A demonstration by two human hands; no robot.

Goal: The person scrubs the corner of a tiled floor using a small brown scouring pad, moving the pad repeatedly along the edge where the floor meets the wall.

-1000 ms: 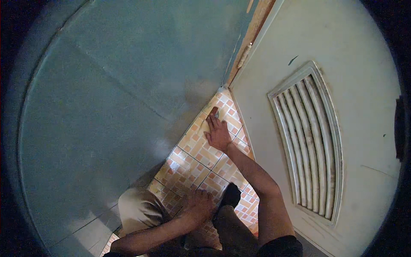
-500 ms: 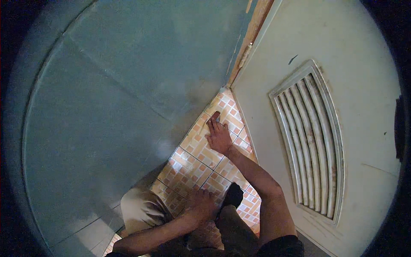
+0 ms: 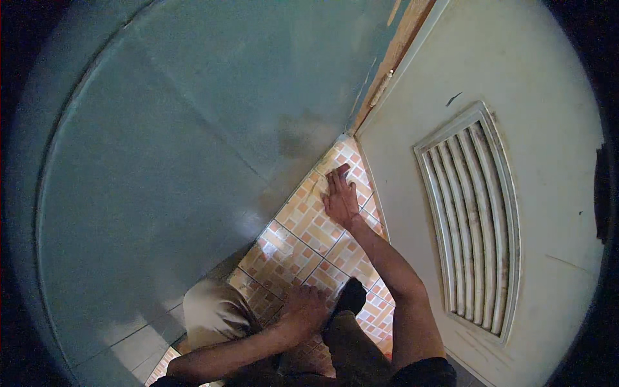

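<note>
My right hand (image 3: pixel 342 200) reaches into the narrow corner, low over the patterned tile floor (image 3: pixel 302 226). Its fingers are bent over a small dark reddish-brown piece (image 3: pixel 342 169), which sticks out past the fingertips; most of it is hidden, so its kind cannot be told. Closer to me, my left hand (image 3: pixel 304 313) lies palm down between my legs, beside my dark-covered foot (image 3: pixel 351 295). Its fingers are dim and foreshortened, seem apart, and show nothing held.
A blue-green wall (image 3: pixel 180 129) rises on the left, and a pale door (image 3: pixel 541 129) with a slatted vent (image 3: pixel 474 219) stands on the right. They meet at a brown frame (image 3: pixel 400 51) with a hinge (image 3: pixel 382 88). My bent knee (image 3: pixel 216 306) is near the wall.
My right hand has shifted slightly right in the picture, still with the reddish-brown piece, and its fingers lie closer together. The view has tilted a little; my left hand has hardly moved.
</note>
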